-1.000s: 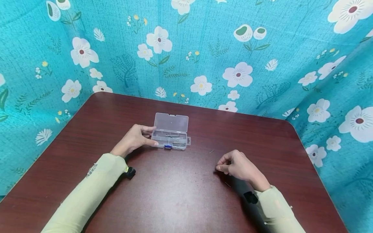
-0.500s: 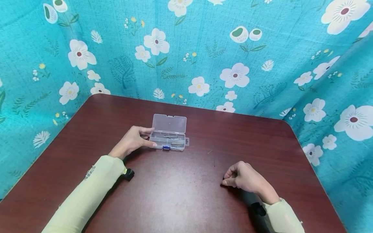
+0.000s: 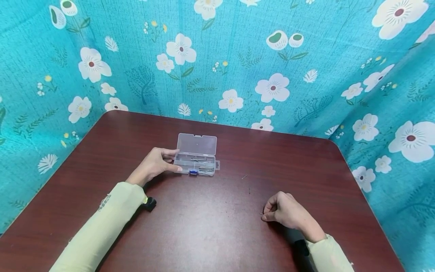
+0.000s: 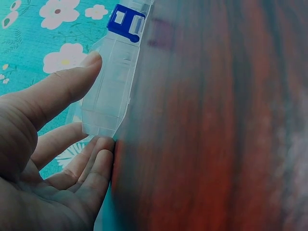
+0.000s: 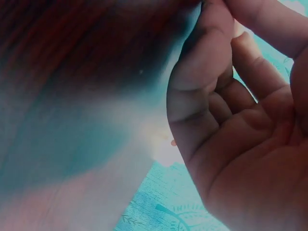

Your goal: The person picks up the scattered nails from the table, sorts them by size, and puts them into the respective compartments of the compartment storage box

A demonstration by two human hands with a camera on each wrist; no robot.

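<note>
A clear plastic box point(image 3: 186, 166) stands with its lid point(image 3: 196, 144) raised, and several thin metal nails point(image 3: 205, 169) lie in its compartments. My left hand point(image 3: 155, 163) holds its left end, thumb over the front corner and fingers at the end wall, as the left wrist view also shows. To the right, low over the table, my right hand point(image 3: 284, 210) pinches a small nail point(image 3: 261, 214) between thumb and index finger. Two more small nails lie on the table between box and hand: an upright-looking one point(image 3: 249, 190) and a slanted one point(image 3: 244, 176). In the right wrist view the fingertips are cut off.
The dark red-brown table point(image 3: 204, 226) has rounded far corners. A blue flowered curtain point(image 3: 217, 68) hangs close behind its far edge and along the sides. The box has a blue latch point(image 3: 193, 172) in front and a hanging tab point(image 3: 217, 165) at its right end.
My right hand has let go of one nail on the table, moved nearer and to the right, and picked up another. My left hand stays on the box; the view has shifted slightly.
</note>
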